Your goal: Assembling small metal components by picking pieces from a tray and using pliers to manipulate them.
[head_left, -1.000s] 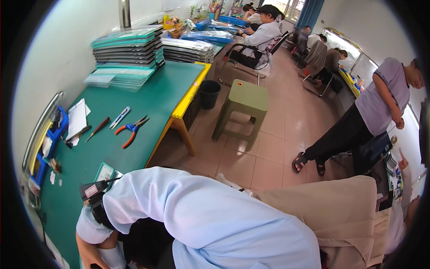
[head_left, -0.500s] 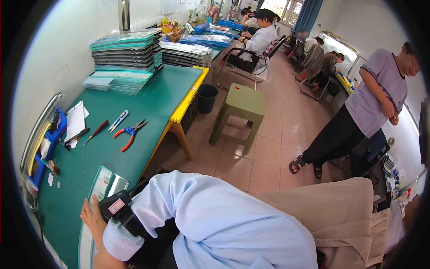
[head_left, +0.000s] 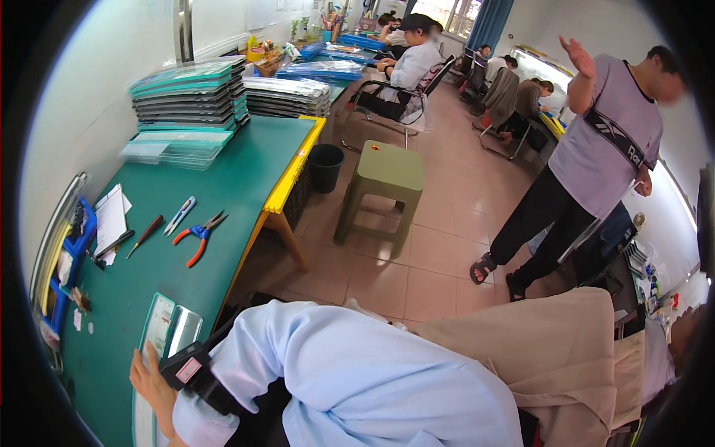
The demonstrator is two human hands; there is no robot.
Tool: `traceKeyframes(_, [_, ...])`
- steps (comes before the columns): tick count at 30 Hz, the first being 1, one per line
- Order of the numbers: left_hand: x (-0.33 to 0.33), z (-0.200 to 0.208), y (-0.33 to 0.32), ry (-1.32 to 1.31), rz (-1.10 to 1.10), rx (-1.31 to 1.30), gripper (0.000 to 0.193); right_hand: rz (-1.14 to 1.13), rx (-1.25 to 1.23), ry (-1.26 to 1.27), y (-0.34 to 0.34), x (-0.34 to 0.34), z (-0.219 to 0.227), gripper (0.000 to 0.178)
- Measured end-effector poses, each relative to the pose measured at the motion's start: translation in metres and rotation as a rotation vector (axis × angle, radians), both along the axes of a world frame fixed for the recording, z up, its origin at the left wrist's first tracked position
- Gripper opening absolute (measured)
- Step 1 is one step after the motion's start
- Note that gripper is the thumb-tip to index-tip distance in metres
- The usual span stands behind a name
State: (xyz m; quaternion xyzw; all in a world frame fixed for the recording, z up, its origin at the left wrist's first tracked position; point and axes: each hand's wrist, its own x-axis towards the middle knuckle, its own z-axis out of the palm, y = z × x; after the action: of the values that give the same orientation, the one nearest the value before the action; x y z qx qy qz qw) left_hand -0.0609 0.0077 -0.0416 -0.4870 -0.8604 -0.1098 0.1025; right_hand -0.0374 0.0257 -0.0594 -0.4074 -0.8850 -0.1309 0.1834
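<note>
At the lower left my left hand (head_left: 154, 381) lies with its fingers stretched apart over a long, narrow, teal-rimmed white panel (head_left: 158, 322). Beside that panel is a shiny silvery strip (head_left: 185, 328). My right arm (head_left: 298, 350), in a light blue sleeve, bends across the bottom. A black box-shaped device (head_left: 185, 366) is strapped at its wrist. Past the cuff, my right hand's fingers are hidden. Farther up the green tabletop (head_left: 246, 160) lie orange-and-blue pliers (head_left: 198, 237), a light blue utility knife (head_left: 179, 215) and a dark-handled screwdriver or awl (head_left: 145, 236).
A tall stack of teal and black flat cases (head_left: 186, 97) stands at the table's far end. Papers (head_left: 113, 216) and a blue tray (head_left: 74, 246) lie by the wall. A green stool (head_left: 387, 175) and a dark bin (head_left: 325, 167) stand beyond the table. Another person (head_left: 603, 141) stands right.
The whole view has shifted, so the table, stool and tools sit farther left. The standing person has raised one hand. My left hand stays on the panel.
</note>
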Motion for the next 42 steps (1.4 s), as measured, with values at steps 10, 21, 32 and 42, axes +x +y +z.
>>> traceKeyframes(10, [0.006, 0.003, 0.001, 0.027, 0.074, -0.108, 0.066, 0.369, 0.072, 0.444, 0.014, 0.020, -0.002, 0.043])
traceKeyframes(21, [0.047, 0.050, 0.006, 0.121, -0.052, 0.037, 0.071, 0.913, -0.133, 0.029, 0.277, 0.047, 0.104, 0.053])
traceKeyframes(32, [0.047, 0.052, 0.009, 0.066, -0.043, 0.024, 0.082, 0.897, -0.356, -0.106, 0.315, 0.084, 0.057, 0.075])
traceKeyframes(42, [0.051, 0.043, 0.005, -0.002, -0.027, 0.066, 0.078, 0.874, -0.374, -0.209, 0.333, 0.092, 0.086, 0.072])
